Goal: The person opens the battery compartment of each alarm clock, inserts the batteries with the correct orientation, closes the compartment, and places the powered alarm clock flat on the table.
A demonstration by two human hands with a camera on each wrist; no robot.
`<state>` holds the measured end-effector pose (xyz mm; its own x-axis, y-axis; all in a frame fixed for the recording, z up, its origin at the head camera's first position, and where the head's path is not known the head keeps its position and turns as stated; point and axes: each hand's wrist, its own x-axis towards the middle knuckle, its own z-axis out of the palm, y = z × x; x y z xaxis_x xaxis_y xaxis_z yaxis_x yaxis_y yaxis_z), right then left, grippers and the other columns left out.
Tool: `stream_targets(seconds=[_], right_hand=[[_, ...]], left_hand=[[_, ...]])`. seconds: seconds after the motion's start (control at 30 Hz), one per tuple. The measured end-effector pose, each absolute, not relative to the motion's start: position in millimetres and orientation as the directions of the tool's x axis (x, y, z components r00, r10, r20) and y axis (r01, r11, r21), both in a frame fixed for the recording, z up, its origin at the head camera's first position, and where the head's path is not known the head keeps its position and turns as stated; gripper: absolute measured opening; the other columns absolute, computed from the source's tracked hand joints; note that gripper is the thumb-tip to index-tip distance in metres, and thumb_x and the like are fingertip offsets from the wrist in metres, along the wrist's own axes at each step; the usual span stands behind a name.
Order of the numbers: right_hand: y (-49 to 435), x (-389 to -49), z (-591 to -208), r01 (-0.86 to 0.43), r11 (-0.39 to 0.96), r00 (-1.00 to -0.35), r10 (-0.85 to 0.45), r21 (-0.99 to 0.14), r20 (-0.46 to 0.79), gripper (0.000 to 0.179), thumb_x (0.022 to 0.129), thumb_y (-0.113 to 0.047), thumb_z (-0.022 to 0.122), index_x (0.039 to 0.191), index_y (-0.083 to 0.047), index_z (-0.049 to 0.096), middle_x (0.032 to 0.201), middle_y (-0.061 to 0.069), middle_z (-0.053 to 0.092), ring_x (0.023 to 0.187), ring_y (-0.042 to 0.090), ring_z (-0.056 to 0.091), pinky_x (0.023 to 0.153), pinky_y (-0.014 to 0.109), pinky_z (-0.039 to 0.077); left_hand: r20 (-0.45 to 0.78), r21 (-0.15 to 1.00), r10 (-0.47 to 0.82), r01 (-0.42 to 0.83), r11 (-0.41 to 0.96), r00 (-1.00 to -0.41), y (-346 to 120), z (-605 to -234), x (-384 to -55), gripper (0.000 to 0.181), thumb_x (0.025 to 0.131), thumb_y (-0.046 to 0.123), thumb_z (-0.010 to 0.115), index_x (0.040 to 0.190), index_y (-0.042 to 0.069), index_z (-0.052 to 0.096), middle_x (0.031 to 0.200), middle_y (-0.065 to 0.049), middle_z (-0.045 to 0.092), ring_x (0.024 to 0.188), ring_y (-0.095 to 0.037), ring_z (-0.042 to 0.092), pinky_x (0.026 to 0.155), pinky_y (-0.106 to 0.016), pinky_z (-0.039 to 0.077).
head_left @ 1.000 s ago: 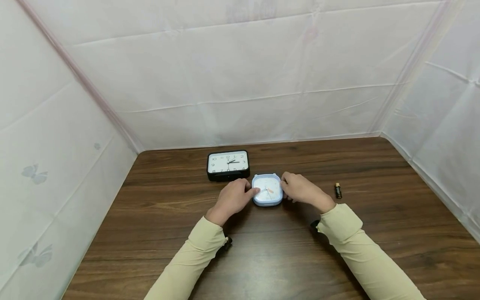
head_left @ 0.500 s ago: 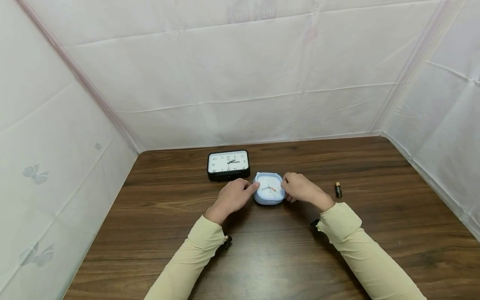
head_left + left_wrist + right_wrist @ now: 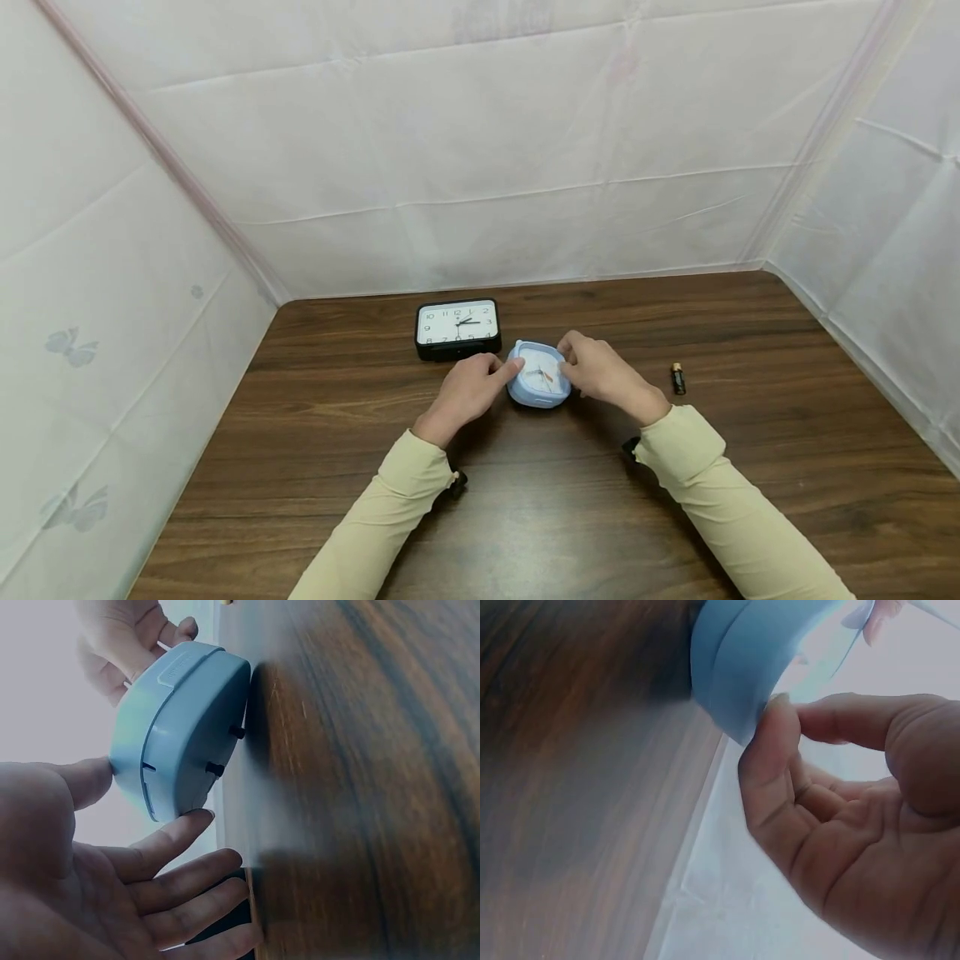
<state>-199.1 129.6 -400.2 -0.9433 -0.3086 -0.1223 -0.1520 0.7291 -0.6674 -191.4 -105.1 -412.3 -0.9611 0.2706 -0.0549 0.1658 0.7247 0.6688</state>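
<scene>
A light-blue alarm clock (image 3: 542, 377) with small ears is tilted face-up above the brown table, between both hands. My left hand (image 3: 467, 390) holds its left side, thumb on the front rim and index finger at the back; the other fingers extend loosely. Two black knobs (image 3: 215, 769) show on the clock's back in the left wrist view. My right hand (image 3: 600, 371) pinches the clock's right edge with thumb and curled index finger (image 3: 769, 765). A black rectangular clock (image 3: 458, 327) lies behind my left hand.
A small black-and-gold battery (image 3: 678, 379) lies on the table (image 3: 525, 517) to the right of my right hand. White sheeting (image 3: 480, 167) walls off the table's back and sides.
The blue alarm clock has tilted and turned slightly, its right side shifting a little. My right index finger has lifted from its side; my left hand has stayed nearly in place.
</scene>
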Motion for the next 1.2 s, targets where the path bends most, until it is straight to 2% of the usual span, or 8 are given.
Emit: stream_targets(seconds=[0.07, 0.2, 0.3, 0.47, 0.83, 0.9, 1.03, 1.2], right_hand=[[129, -198, -399, -0.158, 0.714, -0.938, -0.324, -0.682, -0.122, 0.033, 0.108, -0.012, 0.059, 0.134, 0.008, 0.056, 0.102, 0.016, 0.069, 0.063, 0.019, 0.064, 0.061, 0.034, 0.055], [127, -196, -396, -0.135, 0.714, -0.925, -0.339, -0.686, -0.171, 0.043, 0.11, -0.03, 0.061, 0.135, 0.006, 0.056, 0.093, 0.013, 0.068, 0.063, 0.021, 0.065, 0.062, 0.035, 0.055], [126, -195, -394, -0.118, 0.717, -0.917, -0.344, -0.687, -0.201, 0.049, 0.11, -0.039, 0.06, 0.132, 0.004, 0.057, 0.084, 0.01, 0.066, 0.063, 0.022, 0.065, 0.062, 0.036, 0.055], [126, -193, -393, -0.127, 0.72, -0.916, -0.35, -0.683, -0.198, 0.056, 0.11, -0.045, 0.058, 0.133, 0.006, 0.056, 0.085, 0.01, 0.066, 0.064, 0.022, 0.065, 0.062, 0.037, 0.054], [126, -192, -391, -0.108, 0.74, -0.916, -0.334, -0.663, -0.224, 0.07, 0.109, -0.055, 0.054, 0.141, 0.007, 0.052, 0.088, 0.01, 0.067, 0.065, 0.023, 0.065, 0.061, 0.038, 0.054], [126, -192, -391, -0.109, 0.741, -0.915, -0.335, -0.662, -0.224, 0.072, 0.108, -0.057, 0.054, 0.141, 0.008, 0.052, 0.088, 0.01, 0.067, 0.064, 0.024, 0.065, 0.061, 0.038, 0.054], [127, -191, -390, -0.103, 0.738, -0.915, -0.334, -0.667, -0.228, 0.077, 0.107, -0.061, 0.052, 0.142, 0.008, 0.052, 0.093, 0.011, 0.068, 0.066, 0.025, 0.066, 0.061, 0.037, 0.055], [127, -190, -390, -0.094, 0.731, -0.913, -0.334, -0.676, -0.234, 0.083, 0.107, -0.065, 0.05, 0.145, 0.009, 0.05, 0.103, 0.014, 0.07, 0.07, 0.027, 0.068, 0.062, 0.037, 0.056]], left_hand=[[-0.048, 0.684, 0.278, 0.171, 0.709, -0.96, -106, -414, -193, 0.058, 0.107, 0.059, 0.053, 0.11, 0.006, 0.076, 0.097, -0.002, 0.071, 0.081, -0.019, 0.063, 0.074, -0.039, 0.052], [0.01, 0.686, 0.291, 0.218, 0.694, -0.957, -109, -429, -201, 0.063, 0.109, 0.062, 0.046, 0.11, 0.006, 0.074, 0.094, -0.002, 0.069, 0.081, -0.02, 0.062, 0.072, -0.039, 0.051], [0.033, 0.683, 0.277, 0.224, 0.695, -0.96, -108, -431, -201, 0.056, 0.112, 0.055, 0.045, 0.11, 0.006, 0.072, 0.093, -0.003, 0.067, 0.083, -0.021, 0.061, 0.076, -0.041, 0.051], [0.009, 0.684, 0.257, 0.194, 0.703, -0.966, -104, -416, -193, 0.04, 0.113, 0.04, 0.051, 0.11, 0.006, 0.071, 0.095, -0.005, 0.067, 0.086, -0.023, 0.061, 0.082, -0.043, 0.051], [0.021, 0.734, 0.302, 0.22, 0.643, -0.953, -105, -419, -193, 0.048, 0.111, 0.052, 0.048, 0.116, 0.009, 0.069, 0.094, -0.002, 0.065, 0.086, -0.021, 0.059, 0.081, -0.041, 0.05], [0.01, 0.735, 0.291, 0.205, 0.647, -0.957, -102, -413, -190, 0.043, 0.112, 0.048, 0.05, 0.115, 0.009, 0.069, 0.094, -0.003, 0.065, 0.087, -0.022, 0.06, 0.082, -0.043, 0.05], [0.071, 0.713, 0.302, 0.26, 0.652, -0.951, -104, -440, -206, 0.036, 0.113, 0.043, 0.049, 0.114, 0.014, 0.069, 0.094, 0.0, 0.064, 0.085, -0.019, 0.059, 0.078, -0.041, 0.049], [0.102, 0.707, 0.313, 0.29, 0.645, -0.944, -107, -460, -219, 0.032, 0.114, 0.038, 0.047, 0.115, 0.016, 0.07, 0.095, 0.001, 0.064, 0.086, -0.019, 0.058, 0.079, -0.041, 0.049]])
